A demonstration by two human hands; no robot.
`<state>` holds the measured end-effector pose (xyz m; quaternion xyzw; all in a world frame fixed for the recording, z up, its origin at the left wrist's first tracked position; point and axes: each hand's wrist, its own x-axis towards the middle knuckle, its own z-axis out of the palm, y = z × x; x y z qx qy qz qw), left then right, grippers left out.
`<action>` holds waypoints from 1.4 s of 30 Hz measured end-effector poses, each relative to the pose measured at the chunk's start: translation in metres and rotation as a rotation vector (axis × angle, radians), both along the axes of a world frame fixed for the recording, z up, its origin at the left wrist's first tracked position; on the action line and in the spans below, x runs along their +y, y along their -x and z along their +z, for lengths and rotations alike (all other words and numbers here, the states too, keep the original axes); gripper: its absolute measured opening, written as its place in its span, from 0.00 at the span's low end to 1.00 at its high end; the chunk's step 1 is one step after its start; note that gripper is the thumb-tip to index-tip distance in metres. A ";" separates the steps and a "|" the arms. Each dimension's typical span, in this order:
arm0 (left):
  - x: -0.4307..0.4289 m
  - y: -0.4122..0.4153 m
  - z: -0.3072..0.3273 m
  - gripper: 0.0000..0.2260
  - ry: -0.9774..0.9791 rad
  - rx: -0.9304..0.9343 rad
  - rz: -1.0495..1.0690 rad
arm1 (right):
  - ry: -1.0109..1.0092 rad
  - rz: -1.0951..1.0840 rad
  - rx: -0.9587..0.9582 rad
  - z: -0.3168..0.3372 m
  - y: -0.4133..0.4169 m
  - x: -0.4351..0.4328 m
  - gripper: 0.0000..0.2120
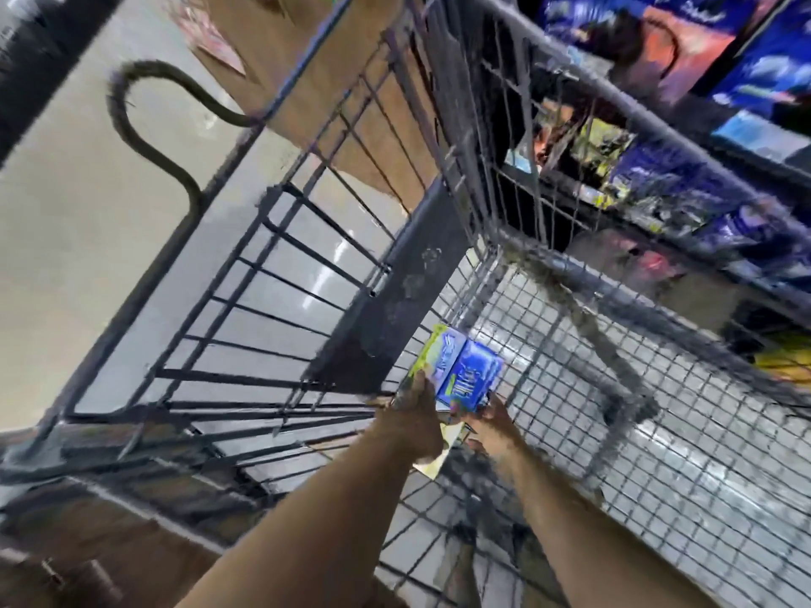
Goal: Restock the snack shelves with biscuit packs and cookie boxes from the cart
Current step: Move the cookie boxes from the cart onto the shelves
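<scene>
Both my arms reach down into the grey wire cart (pixel 570 353). Between my hands is a stack of blue cookie boxes (pixel 471 375) with a yellow-green pack (pixel 434 351) on its left side. My left hand (pixel 419 425) grips the stack from the left, fingers around the yellow-green pack. On the right, my right hand (pixel 489 425) holds the lower edge of the blue boxes. A pale flat pack (pixel 439 458) shows under my left wrist. The picture is blurred by motion.
Snack shelves (pixel 702 138) with blue, yellow and red packs run along the right, behind the cart's wire wall. A brown cardboard box (pixel 316 81) stands on the floor beyond the cart. The cart's handle loop (pixel 145 120) curves at upper left over pale floor.
</scene>
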<state>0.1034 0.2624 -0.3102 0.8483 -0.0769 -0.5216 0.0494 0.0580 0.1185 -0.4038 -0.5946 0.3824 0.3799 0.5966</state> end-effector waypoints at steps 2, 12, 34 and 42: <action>0.000 -0.003 -0.003 0.33 0.004 0.005 0.021 | 0.009 -0.014 0.006 0.001 -0.001 0.002 0.36; 0.007 -0.011 -0.013 0.37 -0.017 0.029 0.051 | -0.010 -0.149 0.053 0.012 -0.009 0.005 0.51; -0.213 -0.066 0.319 0.13 0.924 0.313 0.822 | -0.130 -0.055 -0.324 0.423 0.000 -0.234 0.26; -0.316 -0.026 0.381 0.26 1.027 -0.120 1.227 | -0.138 -0.289 -0.326 0.441 0.060 -0.342 0.36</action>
